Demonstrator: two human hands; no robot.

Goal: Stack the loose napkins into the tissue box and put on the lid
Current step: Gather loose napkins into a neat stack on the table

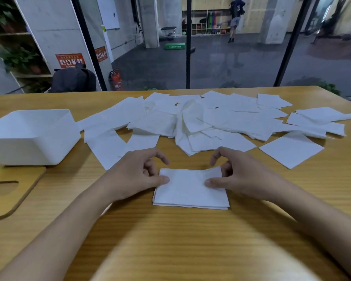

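Head: L hand (137, 173), R hand (238, 171) pinch napkin stack (190, 192); green box (174, 46) "PLYOSOFTBOX".

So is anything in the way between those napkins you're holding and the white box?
Nothing visible blocks it. Only flat loose napkins lie between the stack and the open tissue box; the lid lies off beside it.

White napkins (211, 118), box (32, 136); lid (12, 191) (perhaps) wood-grained.
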